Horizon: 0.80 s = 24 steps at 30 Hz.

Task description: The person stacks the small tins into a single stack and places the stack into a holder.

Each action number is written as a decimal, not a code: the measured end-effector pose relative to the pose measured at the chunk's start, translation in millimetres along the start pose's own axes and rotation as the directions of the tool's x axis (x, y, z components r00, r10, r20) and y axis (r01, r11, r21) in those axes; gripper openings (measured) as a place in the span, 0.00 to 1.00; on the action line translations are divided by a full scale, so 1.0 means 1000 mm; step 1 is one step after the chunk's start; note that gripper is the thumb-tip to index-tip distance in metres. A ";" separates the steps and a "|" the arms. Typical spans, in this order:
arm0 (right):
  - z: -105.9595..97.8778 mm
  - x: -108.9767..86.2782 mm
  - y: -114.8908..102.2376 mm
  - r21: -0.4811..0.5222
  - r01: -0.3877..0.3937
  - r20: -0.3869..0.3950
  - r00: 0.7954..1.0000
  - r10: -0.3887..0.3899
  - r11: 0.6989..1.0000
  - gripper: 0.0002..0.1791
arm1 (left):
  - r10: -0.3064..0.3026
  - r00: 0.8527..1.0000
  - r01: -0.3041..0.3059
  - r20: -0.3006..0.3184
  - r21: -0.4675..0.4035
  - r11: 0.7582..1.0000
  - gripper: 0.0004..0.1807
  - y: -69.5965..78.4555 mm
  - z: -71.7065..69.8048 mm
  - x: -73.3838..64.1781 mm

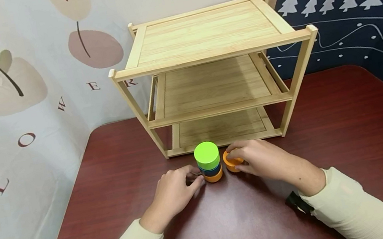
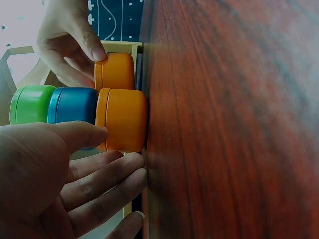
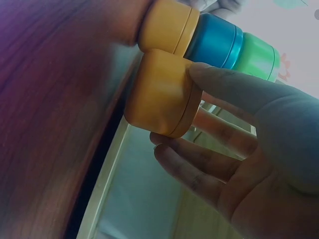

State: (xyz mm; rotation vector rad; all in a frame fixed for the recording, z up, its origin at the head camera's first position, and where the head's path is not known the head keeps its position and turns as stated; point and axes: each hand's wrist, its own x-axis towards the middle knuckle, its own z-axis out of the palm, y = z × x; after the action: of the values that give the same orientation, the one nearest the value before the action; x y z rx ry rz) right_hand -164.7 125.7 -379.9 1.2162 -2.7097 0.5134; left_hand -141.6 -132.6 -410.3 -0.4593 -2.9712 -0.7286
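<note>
Three small round lidded jars stand stacked on the table: a green jar [image 1: 207, 153] on top, a blue jar [image 2: 75, 105] in the middle and an orange jar [image 2: 124, 119] at the bottom. My left hand [image 1: 177, 190] is at the stack's left side, its thumb by the bottom jar's lid and its fingers loosely extended beside it. A second orange jar [image 3: 162, 94] stands just right of the stack. My right hand [image 1: 263, 158] holds it by the lid, thumb on the near side and fingers on the far side.
A three-tier wooden shelf [image 1: 212, 54] stands right behind the jars on the reddish-brown table [image 1: 108, 168]. Behind it are a pale printed cloth [image 1: 51, 67] at left and a dark cloth with white trees [image 1: 353, 31] at right.
</note>
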 end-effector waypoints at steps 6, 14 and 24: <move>-0.002 0.000 -0.001 0.002 0.000 0.000 1.000 0.000 1.000 0.13 | -0.002 1.000 0.002 -0.004 0.003 1.000 0.07 0.000 0.000 -0.001; -0.002 0.000 -0.001 0.008 -0.004 -0.004 1.000 0.004 1.000 0.13 | 0.006 1.000 -0.005 -0.009 0.008 1.000 0.07 0.001 0.000 -0.001; -0.004 -0.001 -0.001 0.013 -0.011 -0.016 1.000 0.012 1.000 0.13 | 0.004 1.000 -0.004 -0.006 0.008 1.000 0.07 0.002 -0.001 -0.001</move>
State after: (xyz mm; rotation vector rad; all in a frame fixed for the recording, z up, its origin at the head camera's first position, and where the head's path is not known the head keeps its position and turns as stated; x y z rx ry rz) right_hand -163.9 127.0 -376.1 1.1955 -2.7062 0.5410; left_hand -139.5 -131.6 -408.8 -0.4611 -2.9656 -0.7165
